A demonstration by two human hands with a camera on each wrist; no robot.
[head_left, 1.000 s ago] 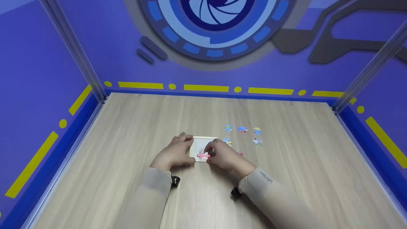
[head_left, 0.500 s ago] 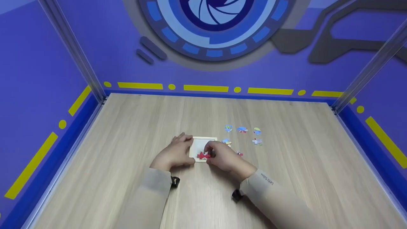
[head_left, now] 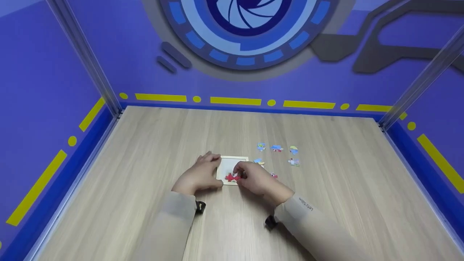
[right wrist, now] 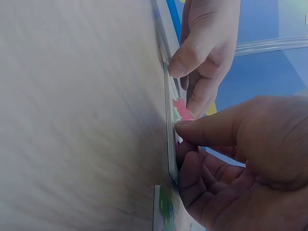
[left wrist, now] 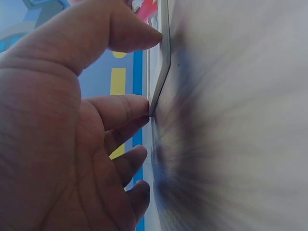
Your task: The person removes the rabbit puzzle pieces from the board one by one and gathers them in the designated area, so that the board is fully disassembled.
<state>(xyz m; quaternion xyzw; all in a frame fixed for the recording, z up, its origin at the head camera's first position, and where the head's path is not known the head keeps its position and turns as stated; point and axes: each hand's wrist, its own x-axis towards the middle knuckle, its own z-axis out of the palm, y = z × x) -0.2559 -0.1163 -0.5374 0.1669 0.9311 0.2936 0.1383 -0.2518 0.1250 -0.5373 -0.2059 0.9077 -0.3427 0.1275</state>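
Note:
A small pale puzzle tray [head_left: 225,166] lies on the table between the hands. The left hand [head_left: 198,174] holds its left side, the thumb at the near edge and the index finger at the far corner; in the left wrist view both touch the tray rim [left wrist: 165,60]. Over the tray's near part, the right hand [head_left: 260,178] pinches a red jigsaw piece [head_left: 231,177] between thumb and fingers. That hand hides the piece's right end and the tray's right side. Whether the piece lies flat on the tray floor, I cannot tell.
Several loose jigsaw pieces lie right of the tray, among them a blue and red one [head_left: 277,148] and a yellow-topped one [head_left: 293,149]. Another piece [head_left: 259,161] lies close to the tray's right edge. Blue printed walls [head_left: 232,85] enclose the wooden table [head_left: 163,137].
The red jigsaw piece looked pale pink a second ago and now shows deep red, so its tilt or glare has changed. Both hands stay almost where they were.

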